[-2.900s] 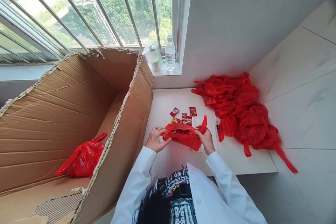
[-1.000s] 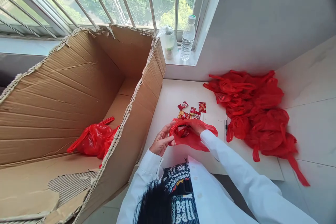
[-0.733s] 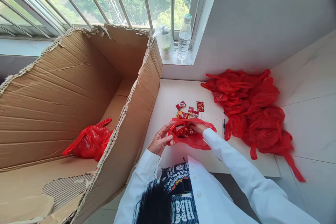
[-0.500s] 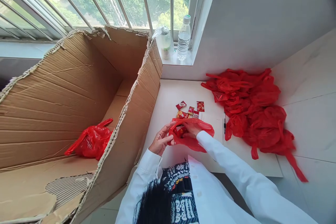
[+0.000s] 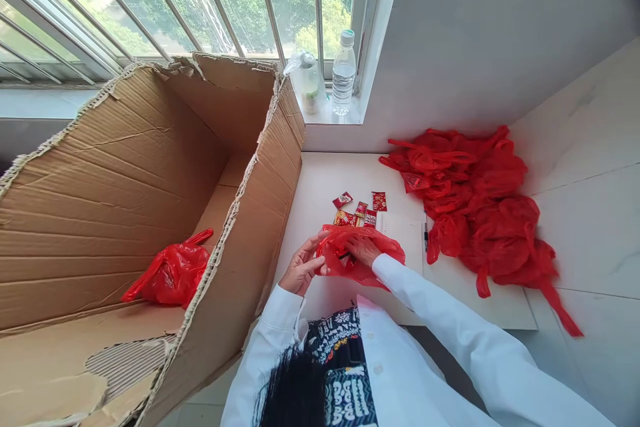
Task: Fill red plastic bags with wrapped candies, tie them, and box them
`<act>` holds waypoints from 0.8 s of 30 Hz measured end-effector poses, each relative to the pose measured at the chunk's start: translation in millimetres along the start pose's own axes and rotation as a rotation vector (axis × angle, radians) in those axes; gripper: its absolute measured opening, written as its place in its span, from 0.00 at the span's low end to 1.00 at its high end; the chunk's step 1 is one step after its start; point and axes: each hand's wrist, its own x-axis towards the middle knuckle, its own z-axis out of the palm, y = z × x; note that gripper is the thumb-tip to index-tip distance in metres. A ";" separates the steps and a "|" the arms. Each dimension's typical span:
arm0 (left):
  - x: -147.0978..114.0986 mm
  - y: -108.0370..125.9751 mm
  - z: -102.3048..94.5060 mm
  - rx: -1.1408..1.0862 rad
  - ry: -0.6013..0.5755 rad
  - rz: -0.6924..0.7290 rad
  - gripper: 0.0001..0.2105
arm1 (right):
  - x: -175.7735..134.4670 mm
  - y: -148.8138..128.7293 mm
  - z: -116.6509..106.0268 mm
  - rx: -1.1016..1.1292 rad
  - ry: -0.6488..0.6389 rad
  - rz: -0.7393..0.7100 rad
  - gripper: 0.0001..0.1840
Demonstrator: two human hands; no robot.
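In front of me on the white table a thin red plastic bag (image 5: 387,248) lies spread with its mouth wide. My left hand (image 5: 304,263) pinches the bag's left edge between thumb and fingers. Reaching into the mouth, my right hand (image 5: 364,250) points its fingers down at small dark red packets inside; its fingertips are partly hidden, so I cannot see whether they grip one. Just beyond the bag lie several small red snack packets (image 5: 379,201), one of them red and gold (image 5: 345,218).
A large cardboard box (image 5: 240,267) with torn edges stands on the left, holding a filled red bag (image 5: 175,273). Several red bags (image 5: 500,227) are heaped at the right. A sheet of paper (image 5: 407,230) and a pen (image 5: 426,237) lie between. A water bottle (image 5: 343,77) stands on the sill.
My right hand has shifted slightly left inside the bag, and its fingers now reach further down. My left hand keeps its hold on the edge. The whole view has shifted a little.
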 end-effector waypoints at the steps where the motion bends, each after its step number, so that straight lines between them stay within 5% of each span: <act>1: 0.5 -0.1 0.6 0.002 -0.003 0.000 0.22 | -0.4 0.5 0.4 -0.030 -0.005 -0.029 0.16; 9: -6.8 -3.9 0.8 -0.013 0.011 0.002 0.21 | -22.8 0.5 -8.8 -0.217 -0.024 -0.158 0.17; 17: -7.0 -9.7 7.7 -0.045 -0.002 -0.025 0.22 | -55.5 18.1 -24.7 -0.281 -0.067 -0.107 0.24; 24: -3.0 -6.8 12.0 -0.070 -0.011 -0.011 0.23 | -46.6 19.6 -38.7 -0.177 -0.102 -0.075 0.23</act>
